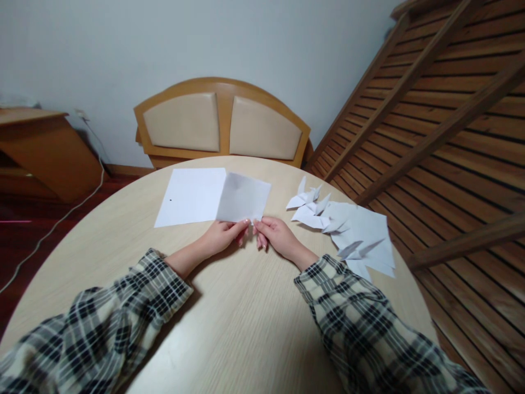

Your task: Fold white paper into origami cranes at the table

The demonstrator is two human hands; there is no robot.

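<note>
Presently, the small white sheet [243, 198] is found pinched along its near edge. The left hand [221, 235] is clenched on the left part of that edge and the right hand [275, 234] on the right part, with the fingertips almost meeting. The sheet is held tilted up from the round table [246, 328], rising away from the grip.

Which fingers lie behind the paper cannot be made out, as they are covered by the sheet. Both arms are clad in plaid sleeves [123, 317], which are cut off at the bottom of the view. The right edge of a larger white sheet [191, 196], laid flat beyond and to the left of the grip, is hidden behind the held sheet; whether the two touch cannot be told.

The only mark made out is a small dark dot on the larger sheet.

To the right of the grip, folded paper figures [309, 207] are noted on the table, with loose white sheets [361, 230] just beyond them, partly overlapping. A padded wooden chair [221, 123] is set beyond the grip, behind the table. A slatted wooden frame [430, 109] is seen leaning far to the right. A pale cable [61, 219] and a wooden cabinet [41, 148] are seen well off to the left.
</note>
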